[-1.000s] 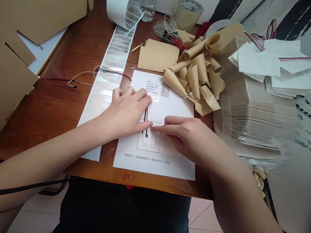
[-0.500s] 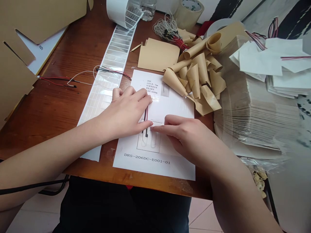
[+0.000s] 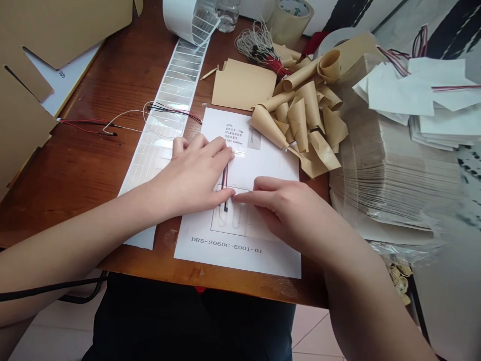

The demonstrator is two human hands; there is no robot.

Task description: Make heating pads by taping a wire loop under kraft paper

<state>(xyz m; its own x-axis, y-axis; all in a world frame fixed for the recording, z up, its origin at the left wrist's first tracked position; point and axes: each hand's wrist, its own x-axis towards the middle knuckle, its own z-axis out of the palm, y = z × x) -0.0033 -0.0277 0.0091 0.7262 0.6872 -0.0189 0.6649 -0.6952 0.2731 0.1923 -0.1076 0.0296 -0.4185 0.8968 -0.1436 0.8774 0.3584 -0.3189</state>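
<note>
My left hand (image 3: 199, 173) rests spread over a printed white sheet (image 3: 210, 253) on the table. Its fingertips press near the upper part of a red and black wire lead (image 3: 226, 180), and its thumb lies across the lead lower down. My right hand (image 3: 285, 203) reaches in from the right, index finger stretched out and its tip beside the left thumb tip. The other right fingers curl beneath, partly hidden. Below the thumb, the lead's black end (image 3: 225, 208) lies over a printed rectangle with a faint looped outline. Neither hand visibly grips anything.
A strip of clear labels (image 3: 165, 110) runs left of the sheet, under loose wires (image 3: 175, 111). Brown paper squares (image 3: 244, 85), curled brown paper pieces (image 3: 308, 115) and a wire bundle (image 3: 259, 47) lie behind. A tall bagged stack (image 3: 398, 175) stands right; cardboard (image 3: 63, 30) is left.
Both hands keep the same places on the sheet and wire lead. The whole view has shifted very slightly; nothing else visibly moves.
</note>
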